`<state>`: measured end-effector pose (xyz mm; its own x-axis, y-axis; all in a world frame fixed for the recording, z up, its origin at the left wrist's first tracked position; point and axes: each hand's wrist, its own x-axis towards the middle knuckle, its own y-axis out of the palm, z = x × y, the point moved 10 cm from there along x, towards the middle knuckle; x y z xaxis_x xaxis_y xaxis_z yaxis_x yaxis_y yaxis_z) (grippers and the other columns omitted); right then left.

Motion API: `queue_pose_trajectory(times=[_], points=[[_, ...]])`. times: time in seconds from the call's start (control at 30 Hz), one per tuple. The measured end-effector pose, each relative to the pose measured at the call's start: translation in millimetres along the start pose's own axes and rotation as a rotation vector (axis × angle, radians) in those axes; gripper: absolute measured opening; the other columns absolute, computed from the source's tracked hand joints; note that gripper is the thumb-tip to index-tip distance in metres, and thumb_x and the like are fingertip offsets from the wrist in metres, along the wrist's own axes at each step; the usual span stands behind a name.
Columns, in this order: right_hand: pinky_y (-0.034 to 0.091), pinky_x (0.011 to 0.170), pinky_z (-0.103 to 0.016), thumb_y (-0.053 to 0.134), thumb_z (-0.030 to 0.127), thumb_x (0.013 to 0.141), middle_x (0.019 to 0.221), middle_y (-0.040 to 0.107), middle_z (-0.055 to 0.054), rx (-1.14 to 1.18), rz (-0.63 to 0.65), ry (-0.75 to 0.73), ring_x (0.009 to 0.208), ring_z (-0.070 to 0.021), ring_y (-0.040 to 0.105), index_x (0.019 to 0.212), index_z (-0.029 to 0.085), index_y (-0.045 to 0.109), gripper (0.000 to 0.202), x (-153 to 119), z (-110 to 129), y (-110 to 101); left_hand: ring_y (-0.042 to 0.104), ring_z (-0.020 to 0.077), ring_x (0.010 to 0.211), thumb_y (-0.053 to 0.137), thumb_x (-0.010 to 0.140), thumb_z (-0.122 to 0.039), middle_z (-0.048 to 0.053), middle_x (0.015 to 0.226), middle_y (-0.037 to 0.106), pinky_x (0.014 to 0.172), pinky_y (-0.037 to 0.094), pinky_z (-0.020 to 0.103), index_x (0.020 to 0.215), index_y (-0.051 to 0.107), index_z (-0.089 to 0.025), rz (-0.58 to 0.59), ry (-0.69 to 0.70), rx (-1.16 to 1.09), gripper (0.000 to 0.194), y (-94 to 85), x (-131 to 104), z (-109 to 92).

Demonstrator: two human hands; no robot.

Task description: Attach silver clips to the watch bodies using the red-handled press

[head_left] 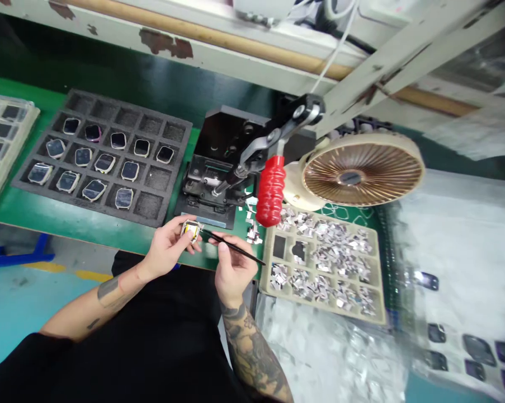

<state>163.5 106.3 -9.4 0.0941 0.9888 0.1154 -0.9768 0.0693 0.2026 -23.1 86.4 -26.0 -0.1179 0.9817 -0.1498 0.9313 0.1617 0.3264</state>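
Note:
My left hand [165,247] is closed on a small watch case [190,228], whose inner side with a yellow and white part faces up. Between the fingers of my right hand [234,267] is a thin black tool [237,248], slanted, with its tip at the right edge of the case. Both hands are close together at the table's front edge, just below the black press [210,182]. A dark foam tray [154,178] at the left holds several square watches in its compartments.
The press has a red handle [271,190]. Right of it stand a round fan [361,170] and a beige tray [267,263] of small silvery pieces. Loose pieces [253,232] lie between press and tray. Clear plastic trays [457,224] with dark parts are at the far right; another [29,120] is far left.

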Motion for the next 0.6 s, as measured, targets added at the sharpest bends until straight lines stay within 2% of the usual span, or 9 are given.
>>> queue_pose_trajectory(times=[0.13,0.23,0.33,0.4,0.43,0.47,0.5,0.53,0.6], points=[[0.066,0.078,-0.035,0.082,0.032,0.097,0.102,0.084,-0.004,0.099,-0.024,0.116,0.075,-0.0164,0.078,0.104,0.023,0.071,0.016,-4,-7,-2,0.084,0.0254,0.080,0.072,0.103,-0.057,0.014,0.104,0.083,0.072,0.070,0.036,0.147,0.063,-0.014,-0.068,-0.032,-0.008,0.061,-3.6,0,-1],[0.060,0.070,-0.032,0.083,0.036,0.094,0.089,0.080,-0.001,0.202,-0.025,0.123,0.067,-0.0156,0.072,0.097,0.024,0.068,0.019,2,15,-23,0.083,0.0249,0.077,0.076,0.101,-0.054,0.013,0.101,0.083,0.070,0.069,0.035,0.144,0.063,-0.014,-0.116,-0.062,0.045,0.060,-5.9,-3,2],[0.053,0.060,-0.032,0.083,0.045,0.089,0.066,0.067,0.002,0.232,0.040,0.037,0.058,-0.0162,0.061,0.085,0.025,0.061,0.030,29,63,-74,0.083,0.0247,0.081,0.078,0.101,-0.048,0.012,0.105,0.083,0.071,0.068,0.034,0.143,0.064,-0.015,-0.081,-0.052,0.107,0.056,-4.0,-4,5],[0.051,0.056,-0.033,0.083,0.052,0.086,0.055,0.055,0.006,0.129,-0.002,-0.090,0.050,-0.0157,0.053,0.078,0.026,0.055,0.039,55,105,-132,0.083,0.0247,0.084,0.076,0.102,-0.048,0.012,0.108,0.083,0.072,0.068,0.035,0.144,0.064,-0.015,-0.046,-0.038,0.136,0.054,-2.7,-3,6],[0.050,0.056,-0.033,0.084,0.052,0.084,0.055,0.054,0.006,0.025,-0.151,-0.196,0.049,-0.0152,0.052,0.076,0.026,0.054,0.041,67,129,-173,0.082,0.0246,0.084,0.075,0.103,-0.048,0.012,0.108,0.082,0.073,0.068,0.036,0.145,0.063,-0.016,-0.032,-0.033,0.151,0.054,-2.2,-4,6],[0.051,0.057,-0.033,0.086,0.051,0.082,0.060,0.058,0.005,-0.067,-0.400,-0.334,0.053,-0.0154,0.055,0.077,0.025,0.057,0.039,71,154,-219,0.082,0.0246,0.085,0.075,0.103,-0.048,0.012,0.109,0.082,0.073,0.068,0.036,0.146,0.062,-0.016,-0.023,-0.028,0.168,0.055,-2.0,-4,6],[0.054,0.064,-0.032,0.086,0.047,0.084,0.068,0.064,0.005,-0.090,-0.551,-0.432,0.062,-0.0155,0.062,0.086,0.024,0.061,0.033,74,171,-251,0.082,0.0246,0.085,0.075,0.103,-0.048,0.012,0.109,0.082,0.074,0.069,0.037,0.148,0.061,-0.016,-0.018,-0.023,0.184,0.056,-1.9,-4,6],[0.056,0.070,-0.033,0.085,0.046,0.086,0.074,0.068,0.004,-0.158,-0.721,-0.514,0.068,-0.0166,0.067,0.091,0.023,0.065,0.030,71,184,-276,0.082,0.0247,0.085,0.074,0.103,-0.048,0.012,0.110,0.083,0.074,0.069,0.037,0.150,0.060,-0.017,-0.015,-0.018,0.198,0.058,-1.9,-5,6],[0.061,0.083,-0.038,0.080,0.045,0.092,0.088,0.075,-0.001,-0.314,-0.908,-0.573,0.083,-0.0198,0.074,0.103,0.020,0.072,0.028,63,194,-291,0.082,0.0253,0.085,0.075,0.103,-0.049,0.012,0.111,0.083,0.074,0.069,0.039,0.153,0.057,-0.018,-0.018,-0.012,0.215,0.061,-2.2,-5,6]])
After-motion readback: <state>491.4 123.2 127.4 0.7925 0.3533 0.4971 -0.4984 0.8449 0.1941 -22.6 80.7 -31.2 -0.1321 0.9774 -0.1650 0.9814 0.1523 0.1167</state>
